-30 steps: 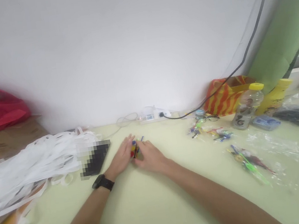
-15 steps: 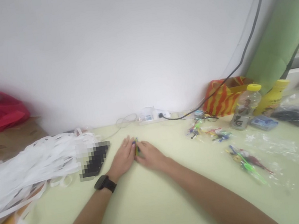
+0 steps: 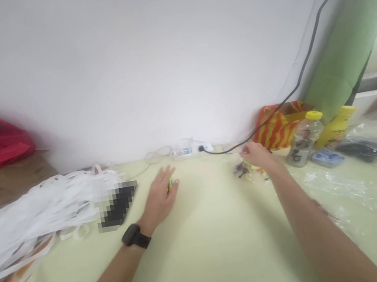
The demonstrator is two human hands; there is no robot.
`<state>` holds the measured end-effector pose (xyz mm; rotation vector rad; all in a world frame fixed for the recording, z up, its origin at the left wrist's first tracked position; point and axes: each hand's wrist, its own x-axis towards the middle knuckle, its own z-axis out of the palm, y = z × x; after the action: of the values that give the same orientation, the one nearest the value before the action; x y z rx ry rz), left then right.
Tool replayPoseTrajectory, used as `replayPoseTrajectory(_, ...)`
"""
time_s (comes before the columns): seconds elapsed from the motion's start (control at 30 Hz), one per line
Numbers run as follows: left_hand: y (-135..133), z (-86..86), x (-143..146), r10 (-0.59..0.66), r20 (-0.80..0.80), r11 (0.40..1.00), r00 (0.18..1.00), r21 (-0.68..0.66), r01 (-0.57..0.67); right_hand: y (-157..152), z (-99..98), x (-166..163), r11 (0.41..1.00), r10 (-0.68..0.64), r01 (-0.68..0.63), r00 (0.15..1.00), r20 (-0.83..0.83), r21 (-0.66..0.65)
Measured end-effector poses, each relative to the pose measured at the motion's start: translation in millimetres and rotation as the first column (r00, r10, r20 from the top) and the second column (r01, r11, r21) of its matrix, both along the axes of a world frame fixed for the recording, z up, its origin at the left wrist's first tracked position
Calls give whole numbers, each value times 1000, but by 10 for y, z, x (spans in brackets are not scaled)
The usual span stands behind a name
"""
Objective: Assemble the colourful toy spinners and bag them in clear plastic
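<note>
My left hand (image 3: 159, 195), with a black watch (image 3: 135, 236) at the wrist, rests on the pale green table. A small green, yellow and blue piece (image 3: 170, 185) shows between its thumb and forefinger, partly covered by the hand; the other fingers stretch forward. Over to the right, my right hand (image 3: 258, 154) is above a cluster of small colourful plastic pieces (image 3: 242, 168) in clear wrapping. Its fingers are curled, and what they hold, if anything, is hidden. More wrapped pieces (image 3: 324, 210) lie partly behind the right forearm.
White straps (image 3: 42, 211) and a dark pixelated object (image 3: 118, 207) lie left. Along the wall runs a power strip (image 3: 190, 149) with a black cable (image 3: 276, 110). At right are a striped bag (image 3: 268, 123), a clear bottle (image 3: 303, 142), a yellow bottle (image 3: 337, 129) and a blue packet (image 3: 327, 157).
My hands were together around the small colourful piece. The right hand has moved away to the right, to the wrapped pieces, while the left stays at the colourful piece.
</note>
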<state>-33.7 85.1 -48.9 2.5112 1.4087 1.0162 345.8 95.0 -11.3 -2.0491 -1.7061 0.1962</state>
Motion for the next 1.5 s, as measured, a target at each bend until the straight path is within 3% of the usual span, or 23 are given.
replayPoseTrajectory(0.1,-163,35,351,-57,37,982,998,-179,63,-36,-114,242,996,12,-10,1000,20,-85)
replayPoseTrajectory(0.2,-227,15,755,-136,80,901,987,-405,157,-4,-247,148,984,103,-102,995,3,-148)
replayPoseTrajectory(0.37,-48,-16,1281,-103,68,867,992,-482,123,78,-278,-201,955,226,-237,971,-76,-181)
replayPoseTrajectory(0.5,97,45,1330,-121,60,839,991,-527,134,85,-234,-377,908,355,-392,908,-224,-147)
replayPoseTrajectory(0.67,160,341,998,-193,89,784,977,-585,208,88,-273,-450,935,317,-354,872,-373,-35)
replayPoseTrajectory(0.77,173,559,829,-184,218,784,959,-556,276,67,-315,-498,911,320,-408,791,-522,-60)
replayPoseTrajectory(0.9,155,773,786,-116,385,842,916,-451,296,41,-344,-532,894,251,-435,689,-680,-111)
replayPoseTrajectory(1.07,123,928,835,-167,477,907,863,-269,324,69,-362,-455,907,191,-400,671,-717,-132)
replayPoseTrajectory(1.2,99,1062,805,-159,575,953,802,-124,277,108,-307,-435,932,215,-360,649,-730,-46)
replayPoseTrajectory(1.3,74,1158,766,-159,663,966,731,-47,253,75,-177,-502,913,311,-395,508,-803,104)
replayPoseTrajectory(1.43,68,1181,773,-135,755,981,642,9,195,-40,33,-646,824,421,-506,249,-872,254)
replayPoseTrajectory(1.5,75,1154,805,-97,788,986,607,-9,169,-76,97,-709,806,428,-527,205,-880,269)
